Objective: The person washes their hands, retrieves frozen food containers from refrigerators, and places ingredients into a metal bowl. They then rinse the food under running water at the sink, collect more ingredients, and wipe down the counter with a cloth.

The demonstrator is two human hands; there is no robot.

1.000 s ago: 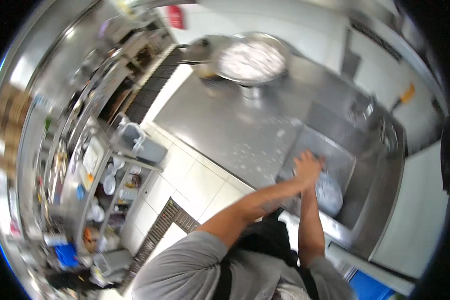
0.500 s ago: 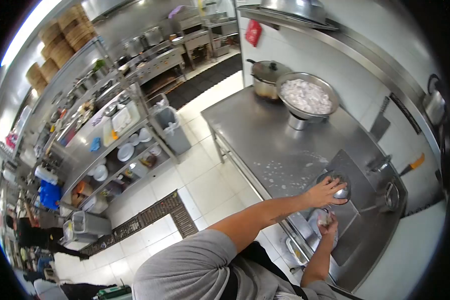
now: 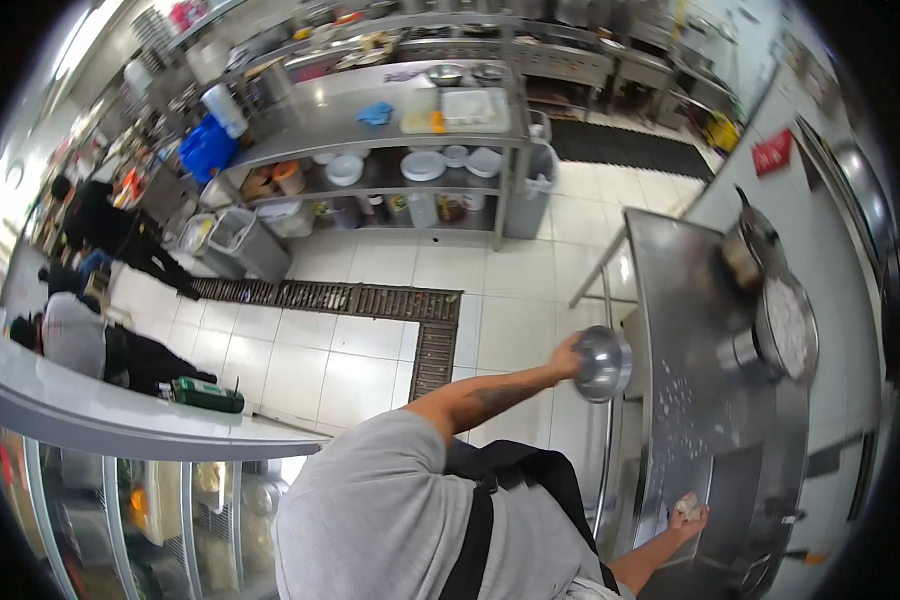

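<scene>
My left hand (image 3: 568,356) grips the rim of a shiny metal bowl (image 3: 604,364), which is tilted on its side in the air past the front edge of the steel table (image 3: 675,290). Whatever may be inside it I cannot make out. Lower down, my right hand (image 3: 690,518) is over the table with its fingers curled around a small pale lump (image 3: 688,505); its kind is unclear. White wet spots mark the steel beyond that hand, and a dark board (image 3: 735,490) lies next to it.
A large metal bowl of pale pieces (image 3: 788,328) and a lidded pot (image 3: 753,248) stand toward the table's far end. Across the tiled floor is a steel shelf unit (image 3: 370,135). Two people work at the left. A glass-fronted counter (image 3: 170,440) flanks me.
My view has turned left. My left hand has lifted the metal bowl from the table and carried it left, beyond the edge. The right hand still holds the pale lump.
</scene>
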